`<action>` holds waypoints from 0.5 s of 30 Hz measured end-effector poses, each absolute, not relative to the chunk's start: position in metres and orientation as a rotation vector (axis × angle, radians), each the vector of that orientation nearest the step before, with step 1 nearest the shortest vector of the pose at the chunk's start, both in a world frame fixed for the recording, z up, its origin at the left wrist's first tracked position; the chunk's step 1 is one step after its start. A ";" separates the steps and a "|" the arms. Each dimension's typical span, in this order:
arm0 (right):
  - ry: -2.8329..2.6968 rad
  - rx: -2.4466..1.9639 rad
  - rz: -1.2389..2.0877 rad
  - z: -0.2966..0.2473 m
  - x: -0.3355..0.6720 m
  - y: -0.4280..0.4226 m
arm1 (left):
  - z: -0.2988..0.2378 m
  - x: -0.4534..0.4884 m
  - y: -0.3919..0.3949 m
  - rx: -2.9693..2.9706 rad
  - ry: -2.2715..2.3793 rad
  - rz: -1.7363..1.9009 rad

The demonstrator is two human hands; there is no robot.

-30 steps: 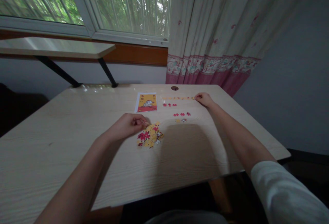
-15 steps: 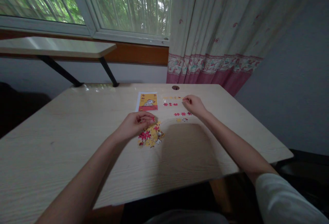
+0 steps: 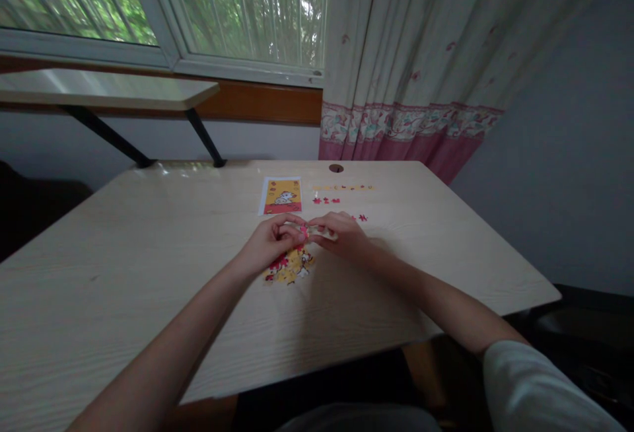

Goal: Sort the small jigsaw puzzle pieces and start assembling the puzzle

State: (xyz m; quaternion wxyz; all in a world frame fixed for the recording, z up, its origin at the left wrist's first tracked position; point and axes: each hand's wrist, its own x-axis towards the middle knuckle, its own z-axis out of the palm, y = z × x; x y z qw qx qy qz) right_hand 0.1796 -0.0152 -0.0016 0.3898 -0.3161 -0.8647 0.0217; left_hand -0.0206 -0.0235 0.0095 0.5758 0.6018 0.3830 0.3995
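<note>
Over the pile of jigsaw puzzle pieces point(image 3: 292, 268), my left hand point(image 3: 272, 240) is closed, pinching a red puzzle piece point(image 3: 304, 230) between thumb and fingers. From the other side my right hand point(image 3: 341, 234) meets it, its thumb and index fingertips closed at the same red piece. The loose pile of yellow, red and white pieces lies just below both hands, partly covered by them. Beyond the hands, a row of yellow pieces point(image 3: 344, 187) and a shorter row of red pieces point(image 3: 325, 201) lie on the table. More red pieces point(image 3: 363, 217) show past my right hand, which hides others.
A picture card point(image 3: 282, 197) with a white animal on yellow and red lies behind my left hand. The wooden table point(image 3: 163, 260) has a cable hole point(image 3: 336, 168) at its back edge. A raised shelf point(image 3: 109, 88) stands at the back left; a curtain point(image 3: 391, 88) hangs behind.
My right hand has left the end of the yellow row and come down and left to my left hand, meeting it at the red piece. My left hand stays over the pile.
</note>
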 end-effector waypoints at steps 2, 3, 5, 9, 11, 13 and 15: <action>-2.199 -0.796 0.027 -0.001 0.181 -0.015 | 0.010 -0.019 -0.024 1.400 0.888 0.939; -2.205 -0.799 0.018 -0.001 0.181 -0.015 | 0.010 -0.019 -0.024 1.397 0.882 0.943; -2.219 -0.810 0.004 -0.002 0.182 -0.015 | 0.010 -0.018 -0.024 1.394 0.869 0.948; -2.222 -0.789 -0.010 -0.001 0.182 -0.014 | 0.010 -0.018 -0.024 1.377 0.867 0.955; -2.206 -0.770 -0.013 0.000 0.182 -0.014 | 0.009 -0.019 -0.024 1.366 0.856 0.961; -2.202 -0.772 -0.008 0.001 0.182 -0.015 | 0.008 -0.019 -0.024 1.361 0.846 0.967; -2.218 -0.788 0.000 0.002 0.182 -0.016 | 0.007 -0.018 -0.024 1.358 0.849 0.958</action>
